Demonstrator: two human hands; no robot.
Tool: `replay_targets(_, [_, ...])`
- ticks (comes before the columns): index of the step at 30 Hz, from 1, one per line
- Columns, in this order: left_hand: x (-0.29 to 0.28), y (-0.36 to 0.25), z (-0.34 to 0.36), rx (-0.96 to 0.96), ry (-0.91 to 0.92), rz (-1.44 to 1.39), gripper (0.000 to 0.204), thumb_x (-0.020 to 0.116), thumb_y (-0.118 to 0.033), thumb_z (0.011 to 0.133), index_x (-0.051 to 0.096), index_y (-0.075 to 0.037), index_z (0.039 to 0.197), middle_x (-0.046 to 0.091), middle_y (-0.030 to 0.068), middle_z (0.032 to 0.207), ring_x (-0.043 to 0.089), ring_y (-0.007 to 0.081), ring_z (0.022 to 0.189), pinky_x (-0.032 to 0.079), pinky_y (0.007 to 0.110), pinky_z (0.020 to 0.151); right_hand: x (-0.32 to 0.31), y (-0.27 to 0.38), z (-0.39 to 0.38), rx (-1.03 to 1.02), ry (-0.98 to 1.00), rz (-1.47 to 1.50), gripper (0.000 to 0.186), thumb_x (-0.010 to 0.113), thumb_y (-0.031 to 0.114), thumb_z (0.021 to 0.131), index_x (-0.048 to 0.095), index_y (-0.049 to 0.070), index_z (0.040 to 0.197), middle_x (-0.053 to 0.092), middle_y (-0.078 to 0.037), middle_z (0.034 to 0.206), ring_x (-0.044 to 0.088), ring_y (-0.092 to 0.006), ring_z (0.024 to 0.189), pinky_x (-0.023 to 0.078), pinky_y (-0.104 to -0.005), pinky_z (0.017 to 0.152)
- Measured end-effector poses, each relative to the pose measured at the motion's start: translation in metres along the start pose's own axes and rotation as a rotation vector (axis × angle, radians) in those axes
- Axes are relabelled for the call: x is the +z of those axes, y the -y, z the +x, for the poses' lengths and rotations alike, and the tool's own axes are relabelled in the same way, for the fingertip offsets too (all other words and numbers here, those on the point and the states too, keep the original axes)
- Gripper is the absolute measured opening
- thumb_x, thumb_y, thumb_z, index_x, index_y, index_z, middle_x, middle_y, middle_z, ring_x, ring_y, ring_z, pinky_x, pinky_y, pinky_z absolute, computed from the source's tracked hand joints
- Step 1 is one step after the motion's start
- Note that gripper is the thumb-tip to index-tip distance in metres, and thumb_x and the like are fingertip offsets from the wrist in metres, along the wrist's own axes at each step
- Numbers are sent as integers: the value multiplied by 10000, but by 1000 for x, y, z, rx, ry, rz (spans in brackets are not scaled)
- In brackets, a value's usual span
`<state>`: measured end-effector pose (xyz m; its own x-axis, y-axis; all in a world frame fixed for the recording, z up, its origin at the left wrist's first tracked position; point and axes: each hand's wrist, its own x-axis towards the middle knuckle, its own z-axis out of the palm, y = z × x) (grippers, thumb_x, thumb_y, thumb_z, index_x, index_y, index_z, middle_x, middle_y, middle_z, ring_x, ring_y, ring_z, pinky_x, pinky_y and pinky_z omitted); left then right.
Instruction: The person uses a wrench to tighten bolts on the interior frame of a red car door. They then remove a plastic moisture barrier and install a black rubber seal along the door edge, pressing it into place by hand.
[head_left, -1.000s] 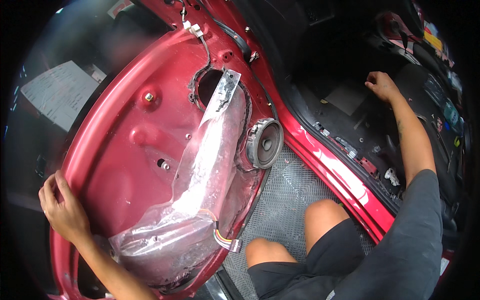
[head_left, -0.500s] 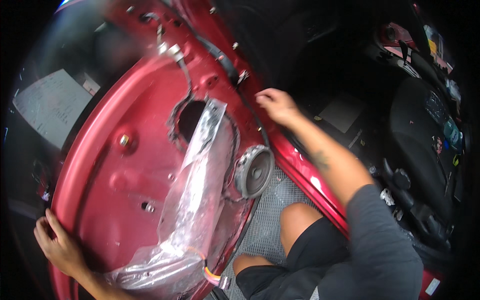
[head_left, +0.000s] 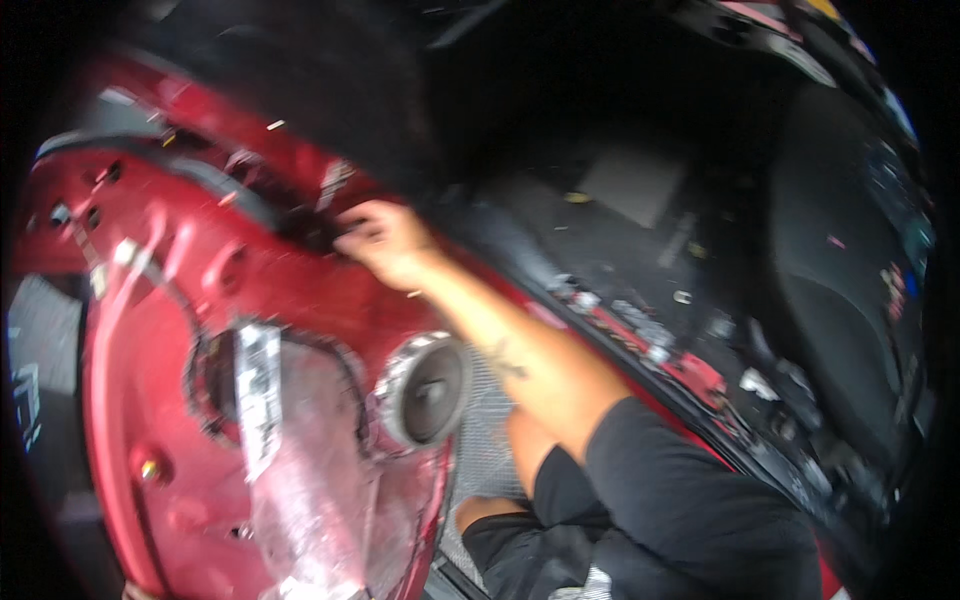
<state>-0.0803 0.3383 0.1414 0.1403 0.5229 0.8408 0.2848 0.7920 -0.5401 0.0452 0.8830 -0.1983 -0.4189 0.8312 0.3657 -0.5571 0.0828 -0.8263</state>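
My right hand (head_left: 388, 246) reaches to the gap between the red car door (head_left: 120, 420) and the red door frame (head_left: 195, 105). Its fingers are loosely bent and apart, somewhat smeared, and I make out nothing in them. The hand is nearest the dark rubber strip (head_left: 235, 190) along the door's edge. Of my left hand (head_left: 134, 592), only a sliver shows at the lower edge, against the door's rim; its fingers are mostly hidden. A round grey speaker (head_left: 430, 390) sits by the door's inner edge. Beside it, clear plastic sheeting (head_left: 310, 510) hangs over the door's large opening.
A white connector on a cable (head_left: 128, 252) lies along the upper door panel. The door sill (head_left: 560, 325) runs diagonally beneath my right arm. Beyond it are the dark cabin floor and a black seat (head_left: 845, 250). A grey textured mat (head_left: 480, 440) lies below, near my knees.
The view has swung toward the upper right, so the door appears lower and further left. My right hand has moved to the door's hinge-side gap. My left hand has nearly left the picture.
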Motion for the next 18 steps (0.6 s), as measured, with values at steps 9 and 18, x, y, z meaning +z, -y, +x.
replay_targets(9, [47,49,1,-403,189,-226,463,575,-399,1138,694,44,1200,716,204,1130,664,357,1023,515,444,944,-47,-13,4,107,7,-271,274,604,166,1108,752,37,1300,781,-56,938,668,-121,741,560,-309,686])
replay_targets(18, [39,42,2,-339,236,-191,462,520,-387,1149,667,49,1192,695,239,1116,647,402,1015,497,476,930,-68,-9,6,352,214,163,286,515,167,1157,700,22,1321,703,-20,849,556,-51,604,484,-229,549])
